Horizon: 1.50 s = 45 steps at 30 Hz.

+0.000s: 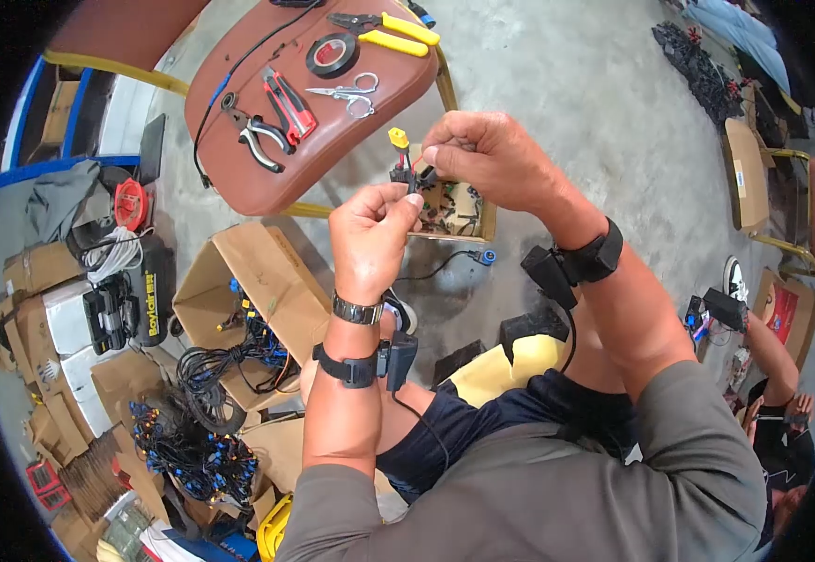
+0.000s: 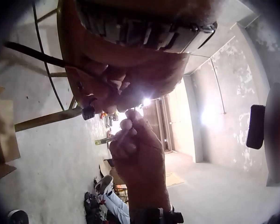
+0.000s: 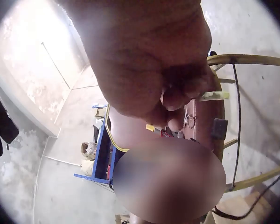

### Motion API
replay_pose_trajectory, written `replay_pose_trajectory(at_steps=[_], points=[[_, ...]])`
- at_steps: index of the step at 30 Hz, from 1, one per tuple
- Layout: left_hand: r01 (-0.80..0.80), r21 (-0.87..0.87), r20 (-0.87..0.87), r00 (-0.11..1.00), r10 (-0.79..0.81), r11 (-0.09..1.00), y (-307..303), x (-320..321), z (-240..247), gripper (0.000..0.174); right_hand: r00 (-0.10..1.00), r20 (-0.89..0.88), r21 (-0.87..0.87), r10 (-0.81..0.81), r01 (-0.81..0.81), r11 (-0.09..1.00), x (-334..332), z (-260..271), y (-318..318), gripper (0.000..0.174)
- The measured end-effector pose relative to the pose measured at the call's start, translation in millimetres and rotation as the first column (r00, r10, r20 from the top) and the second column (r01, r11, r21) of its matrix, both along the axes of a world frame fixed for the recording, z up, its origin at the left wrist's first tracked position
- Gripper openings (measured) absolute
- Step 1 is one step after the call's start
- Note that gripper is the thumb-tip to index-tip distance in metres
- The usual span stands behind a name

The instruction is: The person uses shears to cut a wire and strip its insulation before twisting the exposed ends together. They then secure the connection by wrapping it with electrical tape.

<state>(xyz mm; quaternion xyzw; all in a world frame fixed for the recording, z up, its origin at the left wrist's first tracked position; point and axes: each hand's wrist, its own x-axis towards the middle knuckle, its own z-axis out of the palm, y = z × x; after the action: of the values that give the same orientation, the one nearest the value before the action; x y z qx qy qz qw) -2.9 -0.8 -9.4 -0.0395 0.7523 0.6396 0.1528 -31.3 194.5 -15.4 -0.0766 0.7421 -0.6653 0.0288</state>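
Note:
In the head view the left hand (image 1: 370, 234) pinches a small black part (image 1: 411, 178) between thumb and fingers, with a yellow connector (image 1: 398, 139) on short wires standing up from it. The right hand (image 1: 492, 159) is just to the right, its thumb and index finger pinched at a thin wire beside that part. The fingertips of both hands are close together; in the left wrist view the right hand (image 2: 137, 154) faces the left hand (image 2: 126, 74). What lies inside the right fingers is mostly hidden.
A brown chair seat (image 1: 239, 84) holds pliers (image 1: 258, 136), a red cutter (image 1: 288, 105), black tape (image 1: 332, 54), scissors (image 1: 347, 94) and yellow-handled pliers (image 1: 393, 33). Below the hands is a box of small parts (image 1: 489, 225); cartons with cables (image 1: 267, 300) stand left. Another person's arm (image 1: 773, 361) is at right.

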Motion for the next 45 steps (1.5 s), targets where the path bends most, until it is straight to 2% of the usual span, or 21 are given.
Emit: replay_pose_trajectory(at_steps=[5, 8, 17, 20, 23, 26, 29, 32, 35, 38, 39, 42, 43, 45], points=[[0.023, 0.043, 0.006, 1.000, -0.024, 0.999, 0.3, 0.2, -2.8, 0.014, 0.999, 0.040, 0.083, -0.021, 0.018, 0.996, 2.3, 7.1, -0.6, 0.012], [0.042, 0.037, -0.001, 0.999, -0.042, 0.998, -1.6, -1.9, -5.0, 0.014, 0.999, -0.037, 0.085, -0.037, 0.040, 0.996, 3.1, 6.0, -3.3, 0.013], [0.076, 0.073, -0.118, 0.991, -0.067, 0.994, -2.9, 2.3, -4.7, 0.011, 0.998, -0.011, 0.072, -0.066, 0.067, 0.995, -2.7, 0.8, -5.0, 0.015], [0.125, 0.155, -0.072, 0.991, -0.115, 0.980, -6.6, 2.3, -9.3, 0.010, 0.999, -0.002, 0.064, -0.037, 0.037, 0.997, -4.7, -7.6, -3.9, 0.015], [0.082, 0.209, -0.014, 0.997, -0.081, 0.975, -4.5, 3.3, -4.6, 0.010, 0.997, 0.071, 0.050, -0.017, 0.014, 0.999, -7.8, -14.2, -3.3, 0.015], [0.010, 0.245, 0.066, 0.997, -0.027, 0.969, -3.8, 2.3, -3.6, 0.011, 1.000, 0.029, 0.151, -0.003, -0.002, 0.989, -6.7, -6.9, -4.3, 0.015], [-0.039, 0.177, 0.040, 0.999, 0.032, 0.983, -5.5, 0.7, -4.9, 0.011, 0.975, -0.195, 0.159, -0.103, 0.135, 0.978, -3.8, 2.3, -9.5, 0.027], [-0.072, 0.145, 0.053, 0.997, 0.065, 0.987, -8.5, -1.9, -0.3, 0.012, 0.980, -0.183, 0.141, -0.082, 0.109, 0.984, -5.0, 5.6, -9.0, 0.041], [-0.029, 0.007, 0.016, 0.999, 0.028, 1.000, -10.0, -3.4, 1.8, 0.014, 0.966, -0.250, 0.099, -0.065, 0.092, 0.991, -4.8, 7.0, -10.3, 0.043], [0.060, -0.047, 0.016, 0.998, -0.059, 0.997, -11.5, -4.0, -0.1, 0.016, 0.941, -0.331, 0.079, 0.070, -0.047, 0.996, -6.6, 2.7, -8.9, 0.048], [0.099, -0.061, -0.008, 0.995, -0.099, 0.993, -12.7, -3.9, -2.4, 0.015, 0.923, -0.373, 0.144, 0.099, -0.047, 0.988, -5.6, 7.0, -9.6, 0.043], [0.174, -0.187, -0.025, 0.983, -0.182, 0.967, -14.4, -4.8, 3.7, 0.014, 0.945, -0.162, 0.161, 0.284, -0.258, 0.953, -9.3, -3.4, -2.2, 0.034], [0.182, -0.231, -0.064, 0.977, -0.202, 0.956, -15.6, -5.9, 3.9, 0.014, 0.966, -0.043, 0.144, 0.257, -0.248, 0.958, -7.3, -1.4, -0.5, 0.024], [0.190, -0.318, -0.137, 0.960, -0.244, 0.929, -20.1, -7.6, 2.6, 0.013, 0.966, 0.063, 0.286, 0.251, -0.258, 0.923, -3.5, 10.1, 5.0, 0.021]])
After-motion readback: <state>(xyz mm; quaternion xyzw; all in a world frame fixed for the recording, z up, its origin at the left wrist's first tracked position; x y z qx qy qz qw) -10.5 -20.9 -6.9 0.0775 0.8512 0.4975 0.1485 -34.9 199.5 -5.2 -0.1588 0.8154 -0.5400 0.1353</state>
